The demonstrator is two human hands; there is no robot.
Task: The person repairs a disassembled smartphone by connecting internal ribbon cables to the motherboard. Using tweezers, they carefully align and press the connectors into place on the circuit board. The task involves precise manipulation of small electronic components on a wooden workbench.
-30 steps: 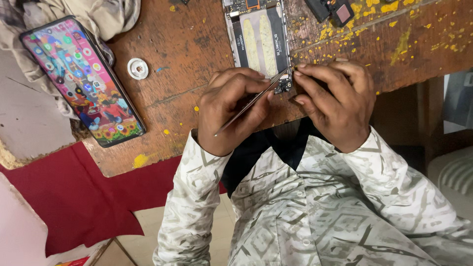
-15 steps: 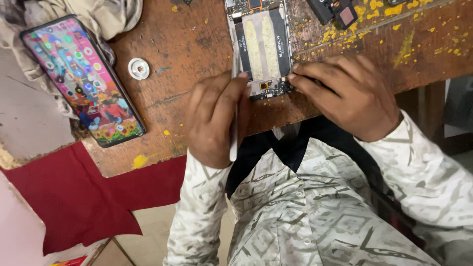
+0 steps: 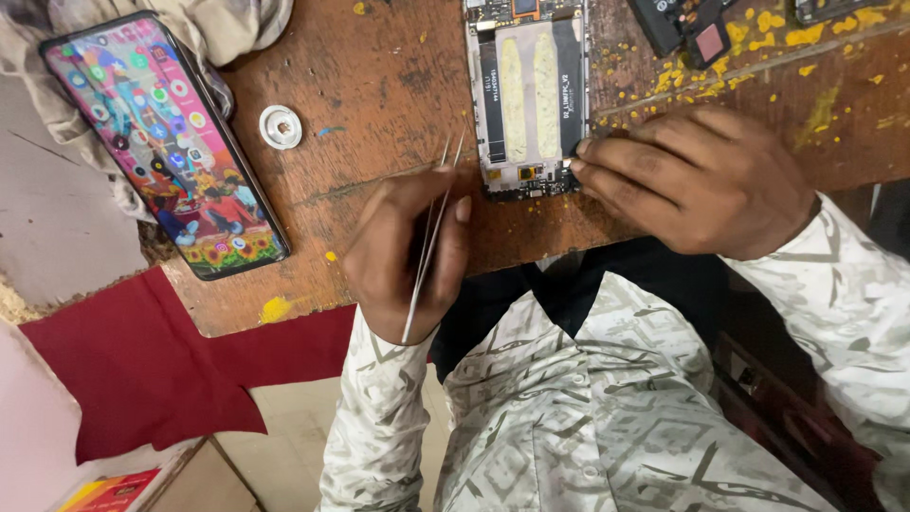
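**A phone repair bench**

We take this for a small phone repair workshop, and a rough, hand-run one. We see a worn wooden table (image 3: 379,85) with scratches and flecks of yellow paint across its top. On it lies an opened phone (image 3: 529,95) with its back off and its inner frame and boards showing. Beside it, to the left, we see a whole phone (image 3: 163,142) with its screen lit, resting partly on a crumpled cloth (image 3: 171,24). Loose dark parts (image 3: 687,28) sit at the far edge, and a small round metal piece (image 3: 281,127) lies on the wood. Fine metal tweezers (image 3: 431,237) are in use at the bench.
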